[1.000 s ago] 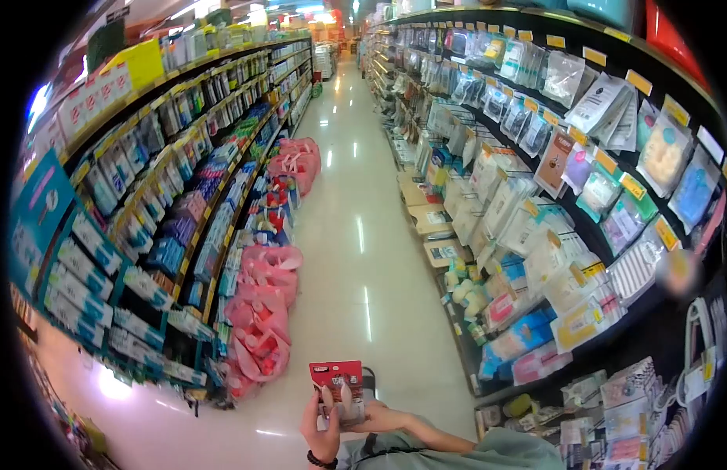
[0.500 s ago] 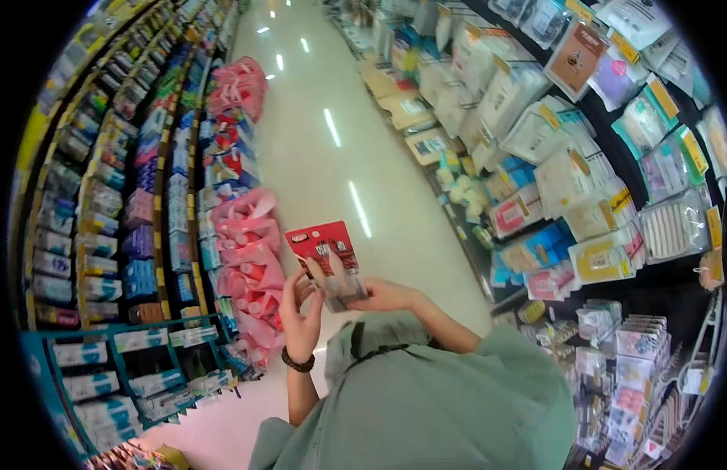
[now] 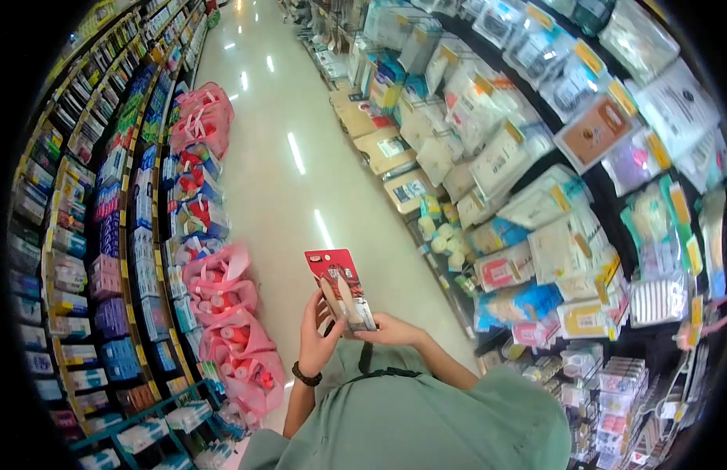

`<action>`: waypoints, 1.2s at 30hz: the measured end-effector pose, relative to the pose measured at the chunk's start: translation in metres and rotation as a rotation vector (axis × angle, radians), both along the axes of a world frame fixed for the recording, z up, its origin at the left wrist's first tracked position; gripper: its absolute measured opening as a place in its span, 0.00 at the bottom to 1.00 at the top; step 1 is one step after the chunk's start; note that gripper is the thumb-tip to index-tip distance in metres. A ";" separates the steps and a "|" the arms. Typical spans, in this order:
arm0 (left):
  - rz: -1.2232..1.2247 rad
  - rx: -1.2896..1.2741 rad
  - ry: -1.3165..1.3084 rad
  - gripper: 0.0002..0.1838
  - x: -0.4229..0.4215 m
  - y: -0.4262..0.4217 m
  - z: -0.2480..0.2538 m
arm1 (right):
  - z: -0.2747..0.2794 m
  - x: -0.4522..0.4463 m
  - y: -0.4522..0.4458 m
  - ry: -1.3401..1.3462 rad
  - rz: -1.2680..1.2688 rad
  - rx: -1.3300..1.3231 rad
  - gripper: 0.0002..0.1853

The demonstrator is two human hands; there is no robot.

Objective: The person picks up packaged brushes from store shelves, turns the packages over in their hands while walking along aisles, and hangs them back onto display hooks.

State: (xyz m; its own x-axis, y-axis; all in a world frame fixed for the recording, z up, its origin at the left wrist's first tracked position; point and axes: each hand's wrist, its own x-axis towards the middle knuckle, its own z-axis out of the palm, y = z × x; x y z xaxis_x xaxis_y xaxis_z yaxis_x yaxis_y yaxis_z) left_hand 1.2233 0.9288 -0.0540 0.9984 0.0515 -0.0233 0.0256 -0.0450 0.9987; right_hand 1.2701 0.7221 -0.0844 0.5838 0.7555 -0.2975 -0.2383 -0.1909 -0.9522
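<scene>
In front of my waist I hold a red-topped carded pack (image 3: 341,286) upright and slightly tilted. Long beige pointed pieces show on its front, but I cannot make out what they are. My left hand (image 3: 320,337), with a dark bracelet at the wrist, grips the pack's left side with thumb and fingers. At the lower right corner, my right hand (image 3: 391,329) pinches the pack's edge.
Shelves of boxed goods (image 3: 109,270) line the left side, with pink bags (image 3: 226,313) of bottles along their base. To the right hang packaged goods (image 3: 567,243) on hooks. A shiny floor aisle (image 3: 277,196) runs ahead between them.
The view has shifted, so the shelves and aisle sit further left. In the picture, the pack and both hands are a little lower and to the right, with the grip unchanged.
</scene>
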 end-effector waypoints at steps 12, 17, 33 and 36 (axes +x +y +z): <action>0.000 -0.077 -0.104 0.30 0.241 0.102 0.030 | 0.011 0.226 0.089 0.166 -0.142 -0.087 0.15; -0.015 -0.018 -0.141 0.28 0.315 0.110 0.043 | 0.011 0.287 0.106 0.139 -0.259 0.043 0.15; -0.045 0.049 -0.095 0.27 0.624 0.119 0.030 | -0.014 0.606 0.119 0.055 -0.236 0.042 0.11; -0.029 0.081 -0.115 0.28 0.697 0.118 0.033 | -0.005 0.681 0.122 0.010 -0.229 0.027 0.11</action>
State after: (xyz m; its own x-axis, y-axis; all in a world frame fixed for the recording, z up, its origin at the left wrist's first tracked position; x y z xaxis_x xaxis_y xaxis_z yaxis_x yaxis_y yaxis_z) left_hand 1.9208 1.0466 -0.0207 0.9954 0.0192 0.0943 -0.0912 -0.1246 0.9880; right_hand 1.9512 0.8443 -0.0898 0.7382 0.6111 -0.2857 -0.2820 -0.1051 -0.9536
